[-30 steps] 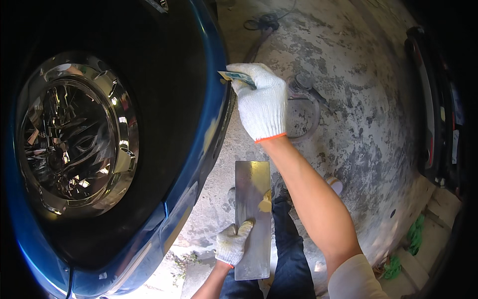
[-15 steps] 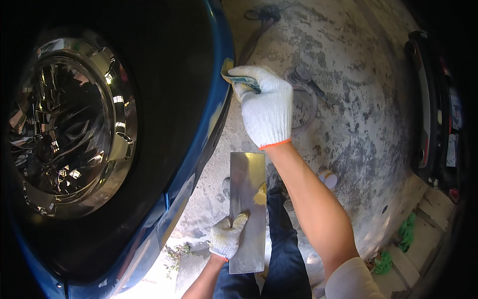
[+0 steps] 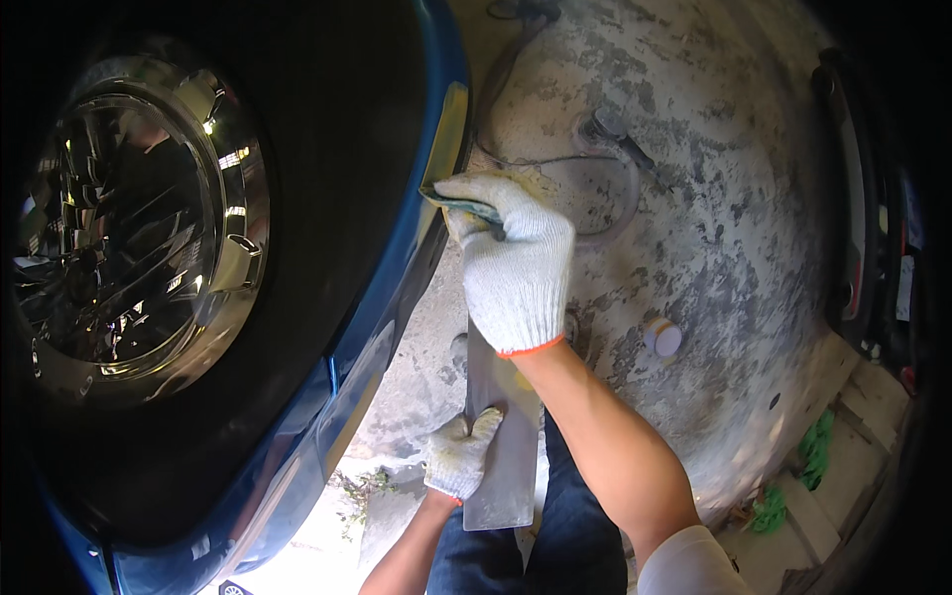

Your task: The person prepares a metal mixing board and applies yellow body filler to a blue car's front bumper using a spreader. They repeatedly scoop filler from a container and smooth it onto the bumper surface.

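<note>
White knit gloves [image 3: 521,273], orange cuff edges [image 3: 533,349], pale sleeve [image 3: 689,565], dark blue jeans [image 3: 476,563]

Right glove [image 3: 520,273], left glove [image 3: 458,458]: knitted cloth, matt. Near plate [image 3: 501,486]: smooth metal, dull sheen. Car panel [image 3: 369,315] at left: glossy blue paint; yellowish patch [image 3: 451,121], matt. Headlight [image 3: 134,233]: clear, glossy; mirror-bright surround [image 3: 235,270]. Floor [image 3: 739,297], right: rough, mottled.

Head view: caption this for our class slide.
Gloved right hand holds a thin green sheet at blue bodywork; left hand holds metal plate.
</note>
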A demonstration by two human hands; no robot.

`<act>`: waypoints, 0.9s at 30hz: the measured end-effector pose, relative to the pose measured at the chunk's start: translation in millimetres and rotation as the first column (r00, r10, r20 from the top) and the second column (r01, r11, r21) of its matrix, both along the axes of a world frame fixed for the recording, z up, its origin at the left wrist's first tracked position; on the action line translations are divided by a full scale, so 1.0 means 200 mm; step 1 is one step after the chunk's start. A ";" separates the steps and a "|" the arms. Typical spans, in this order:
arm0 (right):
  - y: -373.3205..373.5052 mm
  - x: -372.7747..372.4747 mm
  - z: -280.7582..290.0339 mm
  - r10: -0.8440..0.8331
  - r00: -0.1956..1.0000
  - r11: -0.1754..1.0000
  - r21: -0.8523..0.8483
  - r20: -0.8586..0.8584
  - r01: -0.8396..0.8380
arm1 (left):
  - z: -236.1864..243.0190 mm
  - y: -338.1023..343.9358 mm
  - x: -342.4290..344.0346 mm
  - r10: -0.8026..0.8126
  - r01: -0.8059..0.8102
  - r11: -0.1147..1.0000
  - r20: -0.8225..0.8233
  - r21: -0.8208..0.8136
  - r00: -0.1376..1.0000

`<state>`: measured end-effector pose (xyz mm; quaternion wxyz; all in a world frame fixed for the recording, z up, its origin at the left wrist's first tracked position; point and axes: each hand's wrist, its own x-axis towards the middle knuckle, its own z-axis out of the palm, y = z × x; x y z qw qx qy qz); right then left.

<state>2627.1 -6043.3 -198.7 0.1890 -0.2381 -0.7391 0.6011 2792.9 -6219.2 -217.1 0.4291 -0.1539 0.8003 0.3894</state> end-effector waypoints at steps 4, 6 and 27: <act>-0.08 0.06 0.02 -0.016 1.000 1.000 0.000 -0.018 0.016 | -0.01 -0.02 0.02 -0.083 0.082 0.997 -0.066 -0.012 0.994; -0.11 0.08 0.04 -0.014 1.000 1.000 0.008 -0.013 0.015 | -0.04 -0.04 0.06 -0.037 0.047 0.995 -0.119 0.086 0.992; 0.14 0.12 -0.01 -0.290 0.951 0.383 -0.898 0.105 0.216 | -0.01 -0.01 0.08 -0.096 0.094 0.995 -0.059 -0.045 0.994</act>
